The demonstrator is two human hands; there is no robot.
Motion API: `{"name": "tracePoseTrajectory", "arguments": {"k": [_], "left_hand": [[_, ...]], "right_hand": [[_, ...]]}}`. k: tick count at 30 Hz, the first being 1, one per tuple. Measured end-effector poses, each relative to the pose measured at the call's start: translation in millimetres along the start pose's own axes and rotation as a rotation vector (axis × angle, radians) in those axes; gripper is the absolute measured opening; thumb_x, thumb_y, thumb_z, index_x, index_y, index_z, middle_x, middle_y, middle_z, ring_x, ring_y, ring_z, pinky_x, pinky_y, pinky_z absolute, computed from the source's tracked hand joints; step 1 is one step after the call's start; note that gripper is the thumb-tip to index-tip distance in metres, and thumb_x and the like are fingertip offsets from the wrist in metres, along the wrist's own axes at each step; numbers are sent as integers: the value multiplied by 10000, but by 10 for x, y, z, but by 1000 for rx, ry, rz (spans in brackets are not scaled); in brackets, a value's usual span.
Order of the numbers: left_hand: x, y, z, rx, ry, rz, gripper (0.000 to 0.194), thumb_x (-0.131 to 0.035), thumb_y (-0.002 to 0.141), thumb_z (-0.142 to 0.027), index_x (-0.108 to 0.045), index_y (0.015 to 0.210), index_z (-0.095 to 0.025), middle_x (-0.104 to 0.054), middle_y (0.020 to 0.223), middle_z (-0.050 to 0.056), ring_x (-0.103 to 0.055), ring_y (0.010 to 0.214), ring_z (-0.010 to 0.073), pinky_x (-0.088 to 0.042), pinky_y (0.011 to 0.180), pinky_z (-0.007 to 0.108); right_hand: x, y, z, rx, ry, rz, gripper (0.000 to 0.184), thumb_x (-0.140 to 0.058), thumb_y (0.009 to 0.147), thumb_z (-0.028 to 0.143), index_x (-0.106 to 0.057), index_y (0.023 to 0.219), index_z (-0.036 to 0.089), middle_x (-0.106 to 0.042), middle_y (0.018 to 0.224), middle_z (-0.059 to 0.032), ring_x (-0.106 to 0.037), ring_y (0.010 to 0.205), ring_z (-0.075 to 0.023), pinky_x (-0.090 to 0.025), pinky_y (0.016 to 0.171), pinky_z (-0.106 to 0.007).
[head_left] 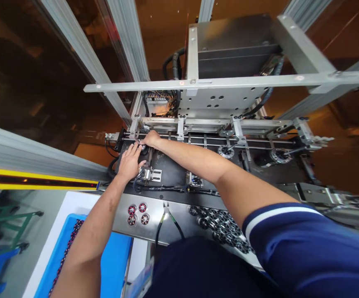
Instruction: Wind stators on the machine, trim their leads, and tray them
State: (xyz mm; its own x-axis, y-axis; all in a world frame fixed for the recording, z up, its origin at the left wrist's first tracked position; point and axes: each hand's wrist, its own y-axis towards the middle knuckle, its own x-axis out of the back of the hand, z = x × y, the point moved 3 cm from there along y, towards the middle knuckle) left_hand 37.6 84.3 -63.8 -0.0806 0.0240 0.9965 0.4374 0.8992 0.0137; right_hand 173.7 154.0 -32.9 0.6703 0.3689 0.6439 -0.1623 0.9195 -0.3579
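My left hand (130, 162) reaches to the left end of the black machine bed, fingers stretched out and thumb apart. Its fingertips rest at the edge of a dark round part (143, 150) seated there. From the other side my right hand (151, 140) bends over the same spot, fingers curled down at the part; what they pinch is too small and covered to make out. Just below the hands sits a small metal bracket (156, 175). Two silver round parts, one mid-bed (226, 151) and one at the right (280, 156), stand along the rail.
Cutting pliers (166, 212) lie on the steel ledge (120, 215), between several red-and-silver round parts (132, 210) and a pile of dark metal rings (223, 223). A blue tray (113, 256) stands lower left. A metal crossbar (229, 82) spans above the bed; a yellow strip (39, 179) is at left.
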Motion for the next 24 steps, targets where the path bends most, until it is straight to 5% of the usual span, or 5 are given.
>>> {"name": "tracePoseTrajectory", "arguments": {"k": [4,7,11,17,24], "left_hand": [[59,-25,-25,22,-26,22,647,-614,902,-310,-434,1499,-137,-394,1601,177,-359,1496,356,-387,1165,512],[67,-40,-26,31,-67,40,660,-611,903,-297,-417,1510,-128,-369,1616,173,-333,1509,351,-363,1185,496],[101,-38,-30,42,-94,59,644,-596,907,-295,-423,1508,-143,-365,1621,162,-309,1520,351,-322,1207,521],[404,-109,-98,62,-53,28,645,-541,937,-349,-401,1510,-87,-353,1616,210,-323,1514,346,-338,1210,491],[953,-662,-562,42,-195,-393,669,-556,940,-440,-378,1531,-180,-506,1522,159,-484,1416,312,-369,1208,478]], "right_hand": [[315,-615,-120,187,-34,8,277,-737,886,349,-710,1073,147,-733,1065,-52,-686,994,-173,-529,883,-285],[705,-1171,-577,299,-97,10,176,-718,889,327,-748,959,169,-753,921,-18,-692,867,-143,-502,829,-259],[1142,-1553,-1263,274,-403,-220,196,-570,946,200,-737,968,100,-741,856,-96,-677,762,-200,-501,748,-322],[842,-1341,-1291,481,-481,-106,258,-684,861,143,-705,1117,116,-700,1145,-142,-625,1082,-267,-451,941,-364],[731,-1172,-1234,457,-396,-105,148,-593,898,118,-736,927,93,-671,1173,-181,-579,1147,-287,-422,1001,-406]]}}
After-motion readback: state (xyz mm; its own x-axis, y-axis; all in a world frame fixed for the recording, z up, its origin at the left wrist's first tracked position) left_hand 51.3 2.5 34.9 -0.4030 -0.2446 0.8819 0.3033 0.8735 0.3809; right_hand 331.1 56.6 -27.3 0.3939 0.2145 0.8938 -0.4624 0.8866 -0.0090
